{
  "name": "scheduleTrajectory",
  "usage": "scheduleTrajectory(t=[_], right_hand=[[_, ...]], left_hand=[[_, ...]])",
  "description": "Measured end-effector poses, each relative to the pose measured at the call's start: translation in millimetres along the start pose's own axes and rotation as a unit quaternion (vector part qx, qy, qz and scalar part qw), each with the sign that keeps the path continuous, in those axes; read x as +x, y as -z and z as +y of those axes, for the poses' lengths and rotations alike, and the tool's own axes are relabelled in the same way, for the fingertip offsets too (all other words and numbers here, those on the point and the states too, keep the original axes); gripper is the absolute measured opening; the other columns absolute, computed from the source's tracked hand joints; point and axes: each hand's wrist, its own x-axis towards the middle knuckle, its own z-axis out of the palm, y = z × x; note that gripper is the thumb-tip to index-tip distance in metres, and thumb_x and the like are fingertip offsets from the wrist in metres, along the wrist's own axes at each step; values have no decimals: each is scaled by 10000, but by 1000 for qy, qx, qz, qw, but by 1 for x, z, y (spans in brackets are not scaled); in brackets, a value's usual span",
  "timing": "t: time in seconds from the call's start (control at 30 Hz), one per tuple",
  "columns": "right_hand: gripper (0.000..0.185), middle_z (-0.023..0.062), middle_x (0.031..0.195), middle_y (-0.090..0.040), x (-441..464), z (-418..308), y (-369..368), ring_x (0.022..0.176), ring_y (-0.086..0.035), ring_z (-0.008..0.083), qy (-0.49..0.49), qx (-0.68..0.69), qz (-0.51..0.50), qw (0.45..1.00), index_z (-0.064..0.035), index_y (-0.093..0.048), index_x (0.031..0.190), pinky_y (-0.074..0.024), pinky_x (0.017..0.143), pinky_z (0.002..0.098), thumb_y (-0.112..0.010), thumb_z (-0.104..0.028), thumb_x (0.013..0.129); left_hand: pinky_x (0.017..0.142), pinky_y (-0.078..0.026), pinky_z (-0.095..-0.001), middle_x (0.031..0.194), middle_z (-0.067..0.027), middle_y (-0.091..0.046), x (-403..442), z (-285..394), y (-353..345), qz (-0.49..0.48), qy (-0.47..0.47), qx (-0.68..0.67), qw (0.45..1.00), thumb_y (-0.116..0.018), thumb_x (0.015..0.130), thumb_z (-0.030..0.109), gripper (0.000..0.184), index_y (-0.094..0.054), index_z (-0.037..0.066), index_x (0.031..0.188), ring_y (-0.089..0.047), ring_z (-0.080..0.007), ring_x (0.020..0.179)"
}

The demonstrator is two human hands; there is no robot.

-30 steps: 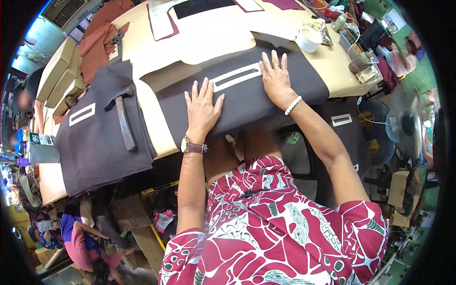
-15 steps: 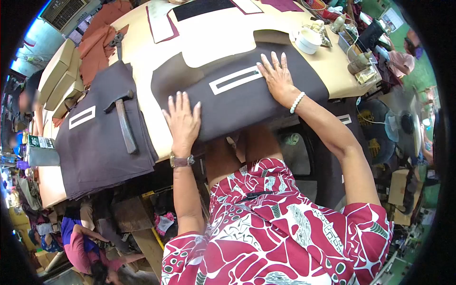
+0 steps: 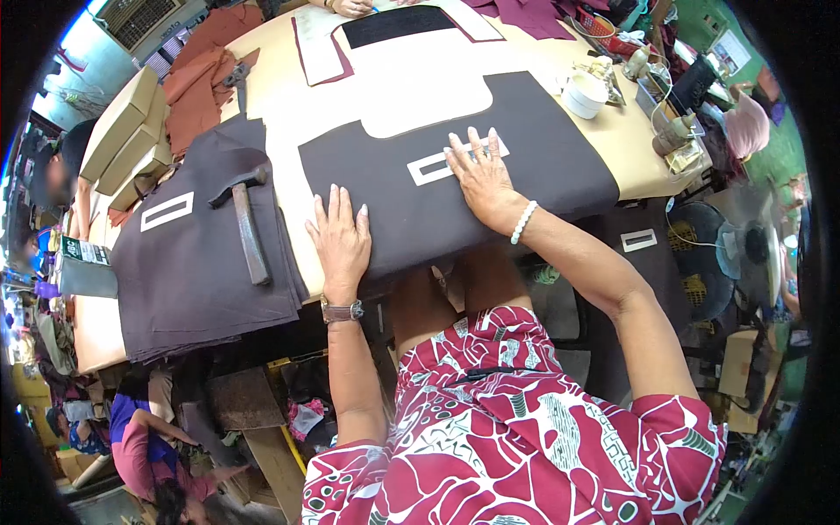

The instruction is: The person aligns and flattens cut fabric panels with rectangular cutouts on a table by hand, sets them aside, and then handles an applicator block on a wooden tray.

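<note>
A dark brown sheet of material with a curved cutout along its far edge lies flat on the table in front of me. A white rectangular frame is fixed near its middle. My left hand rests flat on the sheet's near left part, fingers stretched out. Spread over the frame's right portion, my right hand presses on the sheet and hides part of the frame. To the left, a hammer lies on a stack of similar dark sheets, whose top one also bears a white frame.
Tan boxes and rust-coloured material are at the far left. A white tub stands at the right, near bottles. Across the table, another person's hand holds a blue pen by a white-and-black piece.
The sheet's raised, curling far edge now lies flat. My right hand has slid left and nearer to me, onto the white frame. Another person's hand has come into view at the top.
</note>
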Motion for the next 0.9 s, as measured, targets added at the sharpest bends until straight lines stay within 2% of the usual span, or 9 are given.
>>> scheduleTrajectory(t=[0.3, 0.43, 0.57, 0.67, 0.77, 0.8, 0.83, 0.9], right_hand=[[625, 147, 1499, -132, 11, -29, 16, 1363, -137, 400, 21, -39, 17, 999, -43, -213, 1428, -66, 1046, 643, -435, -268, 889], [623, 136, 1503, -123, 14, -32, 19, 1363, -137, 396, 31, -35, 24, 999, -73, -186, 1440, -60, 1043, 649, -426, -267, 898], [576, 124, 1504, -132, 13, -30, 15, 1363, -145, 396, 30, 8, 60, 998, -171, -233, 1439, -48, 1040, 653, -416, -260, 901], [552, 136, 1502, -129, 3, -13, 20, 1357, -149, 415, 92, 174, 37, 980, -230, -278, 1423, -64, 1043, 654, -400, -154, 890], [603, 160, 1497, -124, -3, 24, 19, 1347, -153, 438, 168, 361, -71, 914, -237, -306, 1408, -94, 1046, 652, -374, -30, 847], [666, 168, 1497, -107, -3, 30, 16, 1347, -144, 439, 120, 346, -67, 928, -207, -295, 1411, -121, 1045, 650, -355, 46, 798], [643, 163, 1498, -114, -1, 33, 12, 1353, -145, 424, 55, 349, -48, 934, -210, -282, 1419, -102, 1051, 643, -373, 8, 821], [591, 157, 1498, -124, 0, 32, -6, 1358, -147, 406, -8, 211, -27, 977, -169, -240, 1434, -80, 1061, 624, -386, -67, 870]], left_hand=[[1017, -226, -597, 1384, -118, -393, 0, -1, -3, 13, -10, 4, 1000, -423, 930, 324, 470, -451, 28, 1294, -300, -374, 1293], [1013, -234, -594, 1383, -118, -395, 0, -1, -4, 12, -7, 15, 1000, -427, 928, 324, 469, -454, 30, 1292, -304, -373, 1292], [1014, -234, -593, 1384, -116, -394, 2, -1, -6, 13, -7, 20, 1000, -431, 925, 328, 471, -454, 34, 1293, -303, -367, 1295], [1018, -229, -594, 1386, -114, -391, 1, -2, -7, 12, -4, 22, 1000, -433, 923, 338, 479, -450, 38, 1297, -301, -363, 1297], [1023, -224, -595, 1387, -112, -389, 2, -2, -5, 13, -6, 21, 1000, -431, 923, 347, 487, -445, 40, 1301, -298, -361, 1299], [1024, -222, -595, 1388, -111, -388, 2, -2, -6, 13, -7, 21, 1000, -429, 924, 350, 489, -443, 41, 1303, -296, -360, 1300], [1024, -222, -595, 1387, -111, -389, 1, -2, -7, 14, -4, 21, 1000, -429, 924, 349, 488, -442, 41, 1303, -297, -359, 1300], [1025, -222, -595, 1386, -110, -390, 1, -1, -6, 12, -1, 21, 1000, -428, 925, 348, 487, -442, 42, 1304, -297, -357, 1300]])
